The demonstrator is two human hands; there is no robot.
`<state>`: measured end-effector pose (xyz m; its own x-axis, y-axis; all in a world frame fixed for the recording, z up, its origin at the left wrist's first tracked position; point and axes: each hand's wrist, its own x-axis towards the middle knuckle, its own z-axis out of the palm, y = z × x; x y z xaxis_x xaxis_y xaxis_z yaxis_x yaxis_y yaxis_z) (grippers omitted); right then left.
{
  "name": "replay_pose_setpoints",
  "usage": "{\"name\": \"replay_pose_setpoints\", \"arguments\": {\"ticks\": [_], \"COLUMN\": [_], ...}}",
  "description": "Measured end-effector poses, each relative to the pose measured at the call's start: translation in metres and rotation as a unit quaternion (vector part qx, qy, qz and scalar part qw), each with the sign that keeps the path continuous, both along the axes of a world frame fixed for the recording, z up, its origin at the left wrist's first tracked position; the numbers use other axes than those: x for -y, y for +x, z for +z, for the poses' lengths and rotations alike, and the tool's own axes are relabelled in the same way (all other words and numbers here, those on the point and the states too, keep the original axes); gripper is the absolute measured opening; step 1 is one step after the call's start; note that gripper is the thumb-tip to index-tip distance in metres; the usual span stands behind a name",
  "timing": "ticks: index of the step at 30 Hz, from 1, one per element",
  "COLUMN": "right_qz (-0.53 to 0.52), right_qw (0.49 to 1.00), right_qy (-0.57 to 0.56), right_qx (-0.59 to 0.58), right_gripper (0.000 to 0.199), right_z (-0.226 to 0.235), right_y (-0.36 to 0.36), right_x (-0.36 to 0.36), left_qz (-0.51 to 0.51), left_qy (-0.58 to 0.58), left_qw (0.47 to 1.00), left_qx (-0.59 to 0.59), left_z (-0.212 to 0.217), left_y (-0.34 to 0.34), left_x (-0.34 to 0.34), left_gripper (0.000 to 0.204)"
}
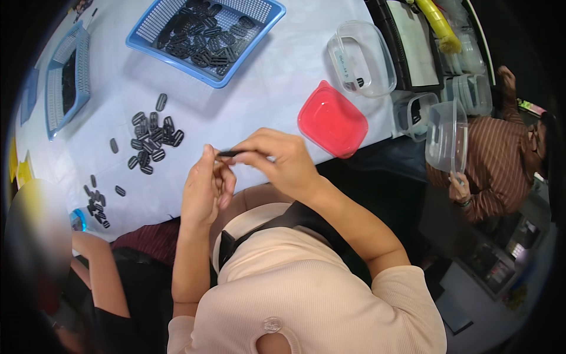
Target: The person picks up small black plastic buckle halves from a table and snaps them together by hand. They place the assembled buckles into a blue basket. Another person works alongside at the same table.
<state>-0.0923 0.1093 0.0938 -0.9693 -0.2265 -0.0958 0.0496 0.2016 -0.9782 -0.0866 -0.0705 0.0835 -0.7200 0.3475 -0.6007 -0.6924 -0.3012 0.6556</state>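
Note:
Both my hands meet over the near edge of the table, in front of my body. Between them is a small black plastic piece (229, 153), seen nearly edge-on, so its slots do not show. My right hand (286, 162) pinches it between thumb and forefinger. The thumb and curled fingers of my left hand (202, 186) close on its left end. Just beyond and to the left lies a loose pile of black slotted oval buckles (154, 138). Farther off, a blue plastic basket (215, 78) holds many similar buckles.
A red lid (333, 121) and a clear plastic container (380, 65) sit on the right of the white table. At left are another blue basket (53, 121) and a smaller buckle pile (96, 203). People sit on both sides; the right one's hand (459, 189) holds a clear container (442, 138).

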Motion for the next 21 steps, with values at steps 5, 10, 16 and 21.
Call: {"name": "replay_pose_setpoints", "arguments": {"ticks": [5,10,16,21], "right_qz": [-0.142,-0.142,-0.128,-0.131], "right_qw": [0.931,0.883,0.918,0.934], "right_qy": [-0.164,-0.251,-0.222,-0.221], "right_qx": [0.292,0.37,0.302,0.249], "right_gripper": [0.019,0.024,0.026,0.025], "right_z": [0.008,0.013,0.021,0.02], "right_y": [0.02,0.036,0.047,0.064], "right_x": [-0.018,-0.013,-0.011,-0.006], "left_qz": [0.015,-0.005,0.053,0.057], "left_qy": [-0.102,-0.013,-0.022,-0.093], "left_qw": [0.984,0.986,0.989,0.992], "left_qx": [-0.142,-0.169,-0.137,-0.063], "left_z": [0.002,0.013,0.013,0.024], "left_y": [0.003,0.015,0.029,0.031], "left_x": [-0.028,-0.051,-0.069,-0.074], "left_gripper": [0.051,0.049,0.03,0.031]}}
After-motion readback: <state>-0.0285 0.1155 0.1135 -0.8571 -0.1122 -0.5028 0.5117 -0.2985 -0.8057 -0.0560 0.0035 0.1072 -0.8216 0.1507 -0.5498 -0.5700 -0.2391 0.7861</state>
